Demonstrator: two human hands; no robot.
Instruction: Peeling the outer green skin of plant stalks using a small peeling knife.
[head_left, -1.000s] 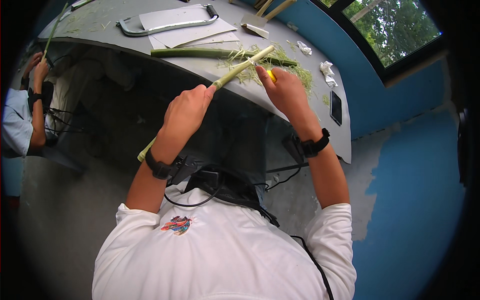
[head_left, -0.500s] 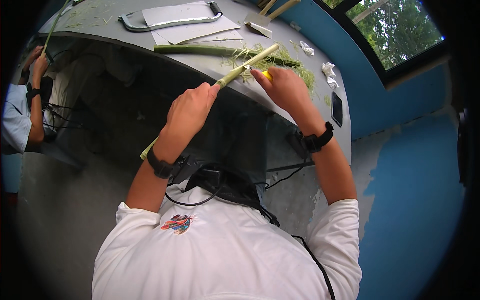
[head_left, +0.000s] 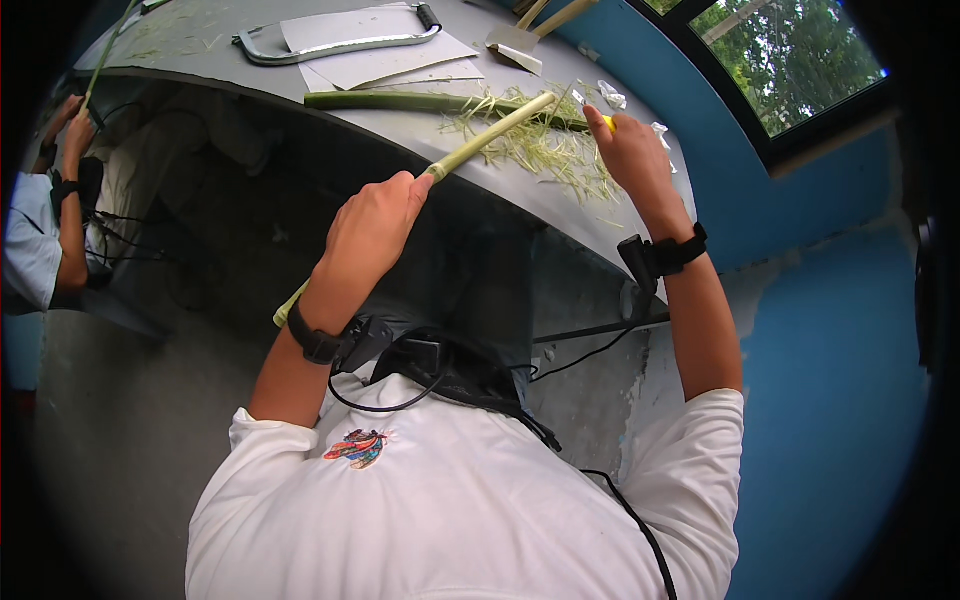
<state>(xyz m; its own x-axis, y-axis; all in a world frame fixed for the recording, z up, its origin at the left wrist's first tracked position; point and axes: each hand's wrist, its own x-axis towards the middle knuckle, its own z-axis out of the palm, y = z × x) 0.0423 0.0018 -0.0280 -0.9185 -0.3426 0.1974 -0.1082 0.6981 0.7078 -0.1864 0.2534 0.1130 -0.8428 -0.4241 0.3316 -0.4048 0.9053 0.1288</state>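
Our left hand has its fingers wrapped tight around a pale green stalk, whose peeled upper end reaches out over the grey table while its lower end pokes out below our wrist. Our right hand is closed on a small yellow-handled tool, likely a blade, just off the stalk's tip; the cutting edge itself is too small to make out. Beneath lies a heap of thin green shavings, with a second, darker stalk lying flat beside it. Further back sit a saw frame and paper sheets. We judge we are between stripping strokes; the next pass calls for setting the blade back on the stalk.
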